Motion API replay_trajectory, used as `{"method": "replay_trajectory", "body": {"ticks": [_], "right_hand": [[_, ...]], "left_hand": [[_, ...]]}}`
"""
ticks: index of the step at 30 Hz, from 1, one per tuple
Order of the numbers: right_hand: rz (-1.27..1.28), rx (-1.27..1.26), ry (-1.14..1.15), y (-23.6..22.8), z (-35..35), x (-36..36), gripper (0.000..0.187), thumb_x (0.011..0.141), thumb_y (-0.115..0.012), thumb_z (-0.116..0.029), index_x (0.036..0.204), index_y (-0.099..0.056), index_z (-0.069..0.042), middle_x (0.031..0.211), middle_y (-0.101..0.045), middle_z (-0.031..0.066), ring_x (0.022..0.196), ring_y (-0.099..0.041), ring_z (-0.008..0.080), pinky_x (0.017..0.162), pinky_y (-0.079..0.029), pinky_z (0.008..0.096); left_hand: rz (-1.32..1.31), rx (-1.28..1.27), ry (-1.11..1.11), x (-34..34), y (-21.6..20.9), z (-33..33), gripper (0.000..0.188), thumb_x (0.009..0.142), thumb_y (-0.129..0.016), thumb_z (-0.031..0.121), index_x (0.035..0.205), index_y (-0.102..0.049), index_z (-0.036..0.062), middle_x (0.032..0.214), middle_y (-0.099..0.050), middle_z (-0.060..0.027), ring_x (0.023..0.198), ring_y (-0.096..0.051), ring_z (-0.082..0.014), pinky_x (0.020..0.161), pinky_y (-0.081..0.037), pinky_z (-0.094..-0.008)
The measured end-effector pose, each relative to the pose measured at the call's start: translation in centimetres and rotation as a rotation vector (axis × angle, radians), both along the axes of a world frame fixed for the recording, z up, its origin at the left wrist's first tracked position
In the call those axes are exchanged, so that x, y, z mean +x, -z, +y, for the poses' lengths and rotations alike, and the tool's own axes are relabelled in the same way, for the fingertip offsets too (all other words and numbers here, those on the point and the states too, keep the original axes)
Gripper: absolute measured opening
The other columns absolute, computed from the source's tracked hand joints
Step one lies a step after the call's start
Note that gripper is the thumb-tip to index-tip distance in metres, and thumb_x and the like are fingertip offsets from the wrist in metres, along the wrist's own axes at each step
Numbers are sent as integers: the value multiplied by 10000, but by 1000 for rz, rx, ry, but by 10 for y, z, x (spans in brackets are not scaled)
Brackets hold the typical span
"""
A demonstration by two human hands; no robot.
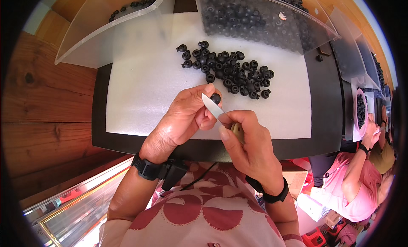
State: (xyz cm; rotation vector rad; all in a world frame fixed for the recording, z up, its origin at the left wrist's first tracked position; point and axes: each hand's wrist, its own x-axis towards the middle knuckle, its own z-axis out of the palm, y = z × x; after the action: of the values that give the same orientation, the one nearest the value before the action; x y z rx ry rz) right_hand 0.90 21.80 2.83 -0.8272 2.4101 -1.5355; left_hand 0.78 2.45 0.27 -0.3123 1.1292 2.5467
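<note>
My left hand (182, 112) is closed, pinching a single black ball-shaped cord lock (216, 98) between thumb and fingers. A small knife (213, 108) with a short silver blade and yellowish handle is gripped in my right hand (256, 141). Its blade lies across the held piece, and I cannot tell whether the edge is cutting into it. Just beyond my hands, a loose heap of similar black cord locks (233, 72) is spread on a white foam sheet (140, 98). Many show a round hole and a small knob.
A clear bin (106, 38) with some black pieces stands back left; a fuller clear bin (259, 28) is at the back. The dark table (325, 119) borders the sheet. Farther right are more bins, a pink basket (360, 113) and a co-worker in pink (357, 179).
</note>
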Motion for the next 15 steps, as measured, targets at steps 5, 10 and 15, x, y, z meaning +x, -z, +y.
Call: {"method": "replay_trajectory", "body": {"ticks": [5, 10, 15], "right_hand": [[68, 20, 9, 3, -3, -2, 229, 939, -675, -82, 1092, -511, -33, 827, -664, 90, 602, -657, 272, 525, -489, 369], [95, 7, 30, 8, -4, -2, 233, 932, -686, -79, 1083, -513, -36, 815, -662, 94, 597, -651, 276, 517, -481, 368], [122, -20, 39, 10, -5, -3, 230, 930, -686, -77, 1079, -516, -37, 814, -662, 95, 602, -648, 282, 524, -481, 372]], "left_hand": [[31, -27, 29, 0, 4, -3, 346, 1024, -587, 374, 942, -567, 39, 836, -567, -66, 592, -422, -84, 491, -321, -232], [45, 10, 20, 2, 7, -3, 323, 1014, -607, 368, 946, -564, 55, 866, -590, -74, 603, -446, -86, 491, -318, -234], [43, 47, -17, 3, 10, -2, 308, 1007, -624, 364, 944, -563, 68, 889, -613, -82, 614, -475, -83, 489, -317, -235]]}}
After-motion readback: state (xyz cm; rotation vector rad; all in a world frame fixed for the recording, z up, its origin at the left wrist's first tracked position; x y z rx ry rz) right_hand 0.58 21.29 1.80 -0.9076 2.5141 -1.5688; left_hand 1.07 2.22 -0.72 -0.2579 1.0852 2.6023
